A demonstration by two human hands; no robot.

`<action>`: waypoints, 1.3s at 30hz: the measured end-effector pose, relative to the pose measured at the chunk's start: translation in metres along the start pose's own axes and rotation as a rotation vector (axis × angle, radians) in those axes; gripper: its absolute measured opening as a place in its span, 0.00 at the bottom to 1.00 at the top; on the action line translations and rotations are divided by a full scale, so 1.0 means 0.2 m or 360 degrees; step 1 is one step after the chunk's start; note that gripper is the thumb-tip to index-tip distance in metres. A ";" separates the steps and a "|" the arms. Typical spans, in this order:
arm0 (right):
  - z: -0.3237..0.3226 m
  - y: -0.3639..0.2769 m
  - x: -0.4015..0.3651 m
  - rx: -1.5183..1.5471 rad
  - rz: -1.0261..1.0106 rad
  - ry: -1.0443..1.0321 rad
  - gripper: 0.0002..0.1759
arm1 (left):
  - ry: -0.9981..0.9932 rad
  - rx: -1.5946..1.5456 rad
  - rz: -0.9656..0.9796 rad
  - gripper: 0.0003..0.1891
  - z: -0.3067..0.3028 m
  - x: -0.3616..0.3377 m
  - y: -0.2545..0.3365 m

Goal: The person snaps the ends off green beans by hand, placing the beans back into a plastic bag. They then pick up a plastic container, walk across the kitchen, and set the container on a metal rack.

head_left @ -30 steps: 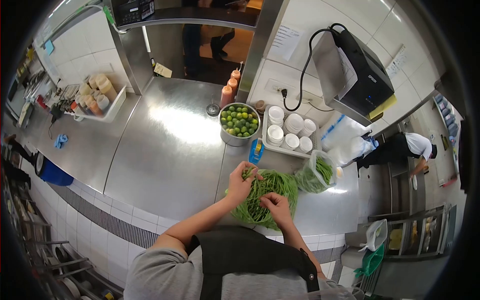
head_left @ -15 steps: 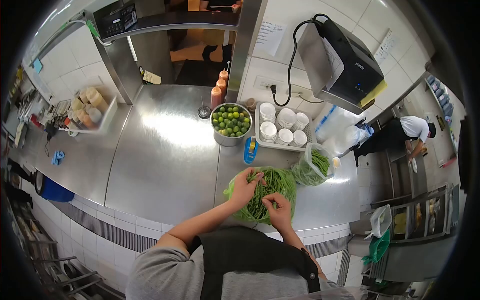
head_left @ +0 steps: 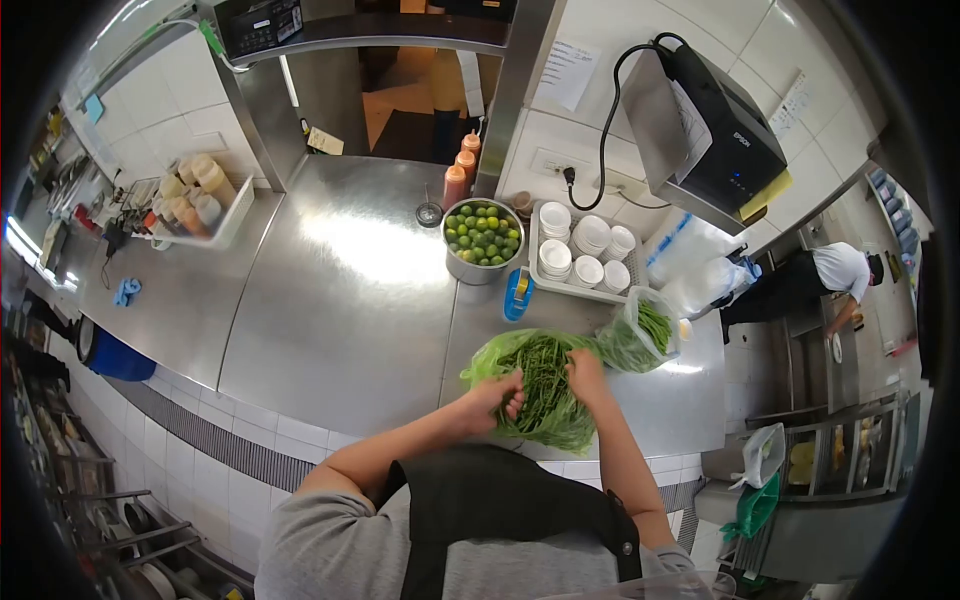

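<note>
An open green plastic bag (head_left: 487, 362) full of thin green beans (head_left: 545, 380) lies on the steel counter in front of me. Over its left side, my left hand (head_left: 494, 398) is closed with the fingers curled; whatever is inside them is too small to make out. My right hand (head_left: 584, 376) reaches to the bag's right side, its bent fingers closed at the edge of the beans. The back of that hand partly hides the fingertips. Just beyond it stands a clear plastic bag (head_left: 622, 345) with more green beans in it.
Behind the bags are a metal pot (head_left: 474, 272) of limes, a blue tape dispenser (head_left: 517, 296) and a crate (head_left: 600, 294) of stacked white cups. Sauce bottles (head_left: 455, 186) stand farther back. An Epson printer (head_left: 735, 150) overhangs the right. A co-worker (head_left: 835, 272) bends at the far right.
My left hand has moved down to the bag's left side. The right hand has gone up and right to its far right edge. The view has shifted slightly.
</note>
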State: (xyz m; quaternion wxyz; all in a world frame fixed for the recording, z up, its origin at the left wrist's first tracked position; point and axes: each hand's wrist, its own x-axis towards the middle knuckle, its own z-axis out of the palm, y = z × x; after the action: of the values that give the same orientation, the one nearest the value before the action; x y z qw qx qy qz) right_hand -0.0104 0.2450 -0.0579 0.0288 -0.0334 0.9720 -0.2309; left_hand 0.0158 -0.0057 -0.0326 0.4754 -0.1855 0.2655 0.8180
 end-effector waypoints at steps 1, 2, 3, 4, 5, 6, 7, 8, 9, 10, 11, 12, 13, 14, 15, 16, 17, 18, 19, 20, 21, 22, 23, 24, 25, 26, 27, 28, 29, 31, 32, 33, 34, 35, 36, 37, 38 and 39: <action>0.02 0.04 0.04 -0.0020 0.0070 -0.0020 0.16 | 0.0007 0.0082 -0.0035 0.17 0.02 -0.02 -0.04; 0.05 0.07 0.07 -0.0038 0.0140 -0.0039 0.17 | 0.0014 0.0165 -0.0070 0.17 0.04 -0.04 -0.06; 0.07 0.06 0.09 -0.0021 0.0167 -0.0044 0.17 | -0.0008 0.0234 -0.0086 0.16 0.05 -0.05 -0.06; 0.10 0.04 0.11 -0.0006 0.0190 -0.0048 0.17 | -0.0106 0.0235 -0.0062 0.16 0.05 -0.07 -0.05; 0.12 0.03 0.13 0.0009 0.0214 -0.0055 0.17 | -0.0204 0.0235 -0.0039 0.16 0.06 -0.09 -0.02; 0.13 0.01 0.13 -0.0162 0.0171 -0.0107 0.17 | -0.0302 0.0234 -0.0018 0.16 0.06 -0.10 -0.01; 0.14 -0.01 0.13 -0.0337 0.0128 -0.0155 0.17 | -0.0358 0.0288 0.0070 0.16 0.04 -0.07 -0.01; 0.14 -0.03 0.14 -0.0517 0.0085 -0.0201 0.16 | -0.0340 0.0326 0.0101 0.15 0.02 -0.05 0.00; 0.14 -0.05 0.13 -0.0553 0.0140 -0.0173 0.16 | -0.0324 0.0363 0.0129 0.15 0.02 -0.04 0.02; 0.13 -0.07 0.13 -0.0589 0.0199 -0.0145 0.15 | -0.0309 0.0400 0.0155 0.15 0.01 -0.04 0.02; 0.13 -0.08 0.12 -0.0624 0.0260 -0.0119 0.15 | -0.0243 0.0446 0.0170 0.14 0.02 -0.02 0.02; 0.13 -0.07 0.12 -0.0607 0.0278 -0.0129 0.15 | -0.0176 0.0494 0.0182 0.13 0.03 -0.02 0.01; 0.13 -0.07 0.12 -0.0586 0.0300 -0.0140 0.15 | -0.0108 0.0544 0.0189 0.12 0.03 -0.01 0.00; 0.13 -0.07 0.11 -0.0564 0.0323 -0.0149 0.15 | -0.0120 0.0577 0.0178 0.11 0.04 -0.01 -0.01; 0.13 -0.07 0.09 -0.0493 0.0324 -0.0109 0.17 | -0.0134 0.0611 0.0167 0.09 0.04 0.00 -0.03; 0.11 -0.07 0.08 -0.0423 0.0325 -0.0069 0.18 | -0.0150 0.0645 0.0155 0.09 0.04 0.01 -0.04; 0.10 -0.07 0.06 -0.0354 0.0326 -0.0029 0.20 | -0.0153 0.0610 0.0138 0.08 0.03 0.01 -0.06; 0.09 -0.07 0.04 -0.0239 0.0315 0.0054 0.20 | -0.0157 0.0573 0.0123 0.08 0.03 0.01 -0.07; 0.09 -0.06 0.03 -0.0126 0.0300 0.0135 0.19 | -0.0158 0.0532 0.0111 0.09 0.04 0.02 -0.07; 0.08 -0.05 0.02 -0.0014 0.0280 0.0214 0.19 | -0.0187 0.0519 0.0100 0.09 0.03 0.02 -0.07; 0.06 -0.07 0.00 0.0107 0.0230 0.0251 0.20 | -0.0218 0.0501 0.0094 0.09 0.04 0.00 -0.04; 0.01 -0.11 -0.02 0.0222 0.0176 0.0285 0.20 | -0.0253 0.0476 0.0093 0.08 0.04 0.00 -0.02; -0.04 -0.14 -0.04 0.0332 0.0120 0.0314 0.21 | -0.0210 0.0531 0.0102 0.09 0.03 0.01 0.00; -0.09 -0.19 -0.05 0.0445 0.0132 0.0271 0.22 | -0.0169 0.0580 0.0112 0.09 0.02 0.03 0.03; -0.14 -0.25 -0.07 0.0554 0.0145 0.0222 0.23 | -0.0127 0.0622 0.0123 0.09 0.03 0.04 0.05; -0.17 -0.28 -0.09 0.0661 0.0162 0.0168 0.24 | -0.0080 0.0656 0.0156 0.09 0.03 0.06 0.06; -0.18 -0.29 -0.11 0.0742 0.0109 0.0162 0.24 | -0.0030 0.0687 0.0185 0.09 0.05 0.06 0.09; -0.18 -0.30 -0.12 0.0827 0.0058 0.0155 0.24 | 0.0025 0.0718 0.0212 0.10 0.06 0.06 0.11; -0.18 -0.31 -0.13 0.0920 0.0007 0.0149 0.24 | 0.0056 0.0752 0.0287 0.12 0.08 0.06 0.13; -0.20 -0.36 -0.16 0.1113 -0.0008 0.0138 0.27 | 0.0155 0.0886 0.0547 0.13 0.18 0.00 0.15; -0.20 -0.39 -0.18 0.1223 -0.0008 0.0131 0.28 | 0.0218 0.0960 0.0667 0.14 0.21 -0.01 0.14; -0.21 -0.43 -0.20 0.1194 0.0008 0.0134 0.29 | 0.0149 0.0945 0.0780 0.14 0.19 0.02 0.13; -0.22 -0.46 -0.21 0.1176 0.0023 0.0135 0.30 | 0.0091 0.0937 0.0893 0.14 0.18 0.05 0.11; -0.23 -0.48 -0.21 0.1164 0.0035 0.0132 0.31 | 0.0050 0.0923 0.0886 0.13 0.17 0.07 0.10; -0.24 -0.49 -0.22 0.1085 0.0091 0.0140 0.32 | 0.0013 0.0911 0.0882 0.12 0.16 0.08 0.08; -0.24 -0.50 -0.22 0.1006 0.0137 0.0145 0.32 | 0.0038 0.0900 0.0869 0.11 0.17 0.06 0.08; -0.23 -0.50 -0.23 0.1051 0.0148 0.0134 0.32 | 0.0060 0.0891 0.0861 0.10 0.18 0.05 0.08; -0.23 -0.49 -0.23 0.1092 0.0154 0.0131 0.32 | 0.0032 0.0897 0.0901 0.10 0.16 0.07 0.07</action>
State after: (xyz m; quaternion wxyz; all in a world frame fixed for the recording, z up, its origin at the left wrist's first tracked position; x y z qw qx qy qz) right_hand 0.0379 0.1811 0.0287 0.0102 0.0338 0.8385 -0.5437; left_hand -0.0048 0.0174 -0.0116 0.2609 0.0246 0.5248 0.8099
